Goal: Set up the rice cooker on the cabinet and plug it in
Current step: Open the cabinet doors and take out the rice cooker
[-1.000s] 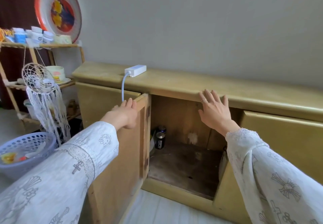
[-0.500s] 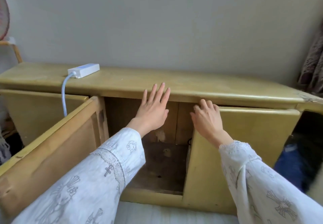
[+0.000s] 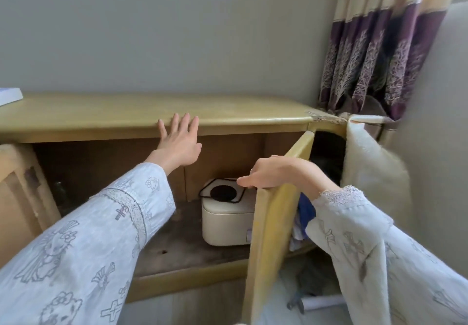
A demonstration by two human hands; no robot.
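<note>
The right hand [image 3: 268,175] grips the top edge of the door [image 3: 273,223], holding it open; the left hand [image 3: 177,144] rests flat-fingered against the cabinet [image 3: 152,112] top; the cooker [image 3: 225,220] sits inside on the shelf, so the step looks like fetching it; next, both hands likely reach in and lift it.

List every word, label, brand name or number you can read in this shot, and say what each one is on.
No text can be read.
Rice cooker: a small purplish patch at its lower right corner may be a label; too small and blurred to read.
Sleeves: printed crosses and cartoon figures only, no lettering.
Cabinet top, open door, curtain: nothing written.
</note>
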